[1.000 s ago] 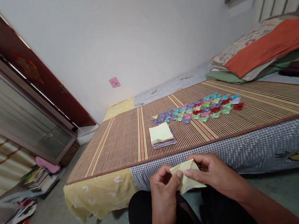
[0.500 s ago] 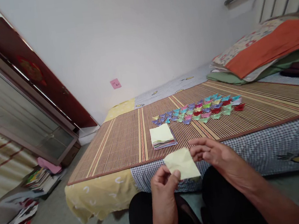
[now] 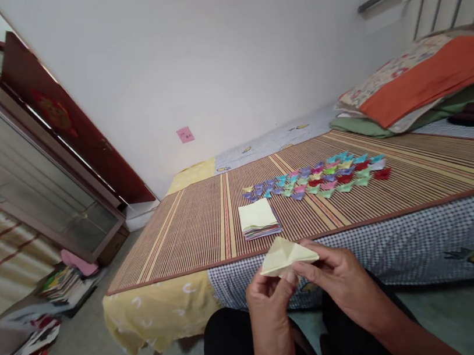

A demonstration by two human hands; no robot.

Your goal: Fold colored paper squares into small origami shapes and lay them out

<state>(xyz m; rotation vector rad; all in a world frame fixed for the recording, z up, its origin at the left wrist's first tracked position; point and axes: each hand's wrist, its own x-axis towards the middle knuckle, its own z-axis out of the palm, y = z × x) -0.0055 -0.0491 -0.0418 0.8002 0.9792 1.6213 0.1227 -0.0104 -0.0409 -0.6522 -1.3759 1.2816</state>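
A pale yellow paper (image 3: 284, 254), creased into a triangle-like shape, is held between both hands in front of the bed edge. My left hand (image 3: 272, 299) pinches its lower left part, thumb on top. My right hand (image 3: 336, 272) grips its right corner with thumb and fingers. Just beyond the hands, a stack of paper squares (image 3: 257, 217) with a pale yellow sheet on top sits on the striped mat (image 3: 183, 232). Behind the stack, several small folded paper pieces (image 3: 329, 177) in many colours lie in rows.
Folded bedding and an orange pillow (image 3: 430, 80) lie at the right end of the bed. My knees are below the bed's front edge. Books (image 3: 60, 284) are piled on the left, near a glazed door (image 3: 31, 153).
The paper was a flatter sheet held by my left hand alone; now it is folded over. My right hand has moved left and closed on its right corner.
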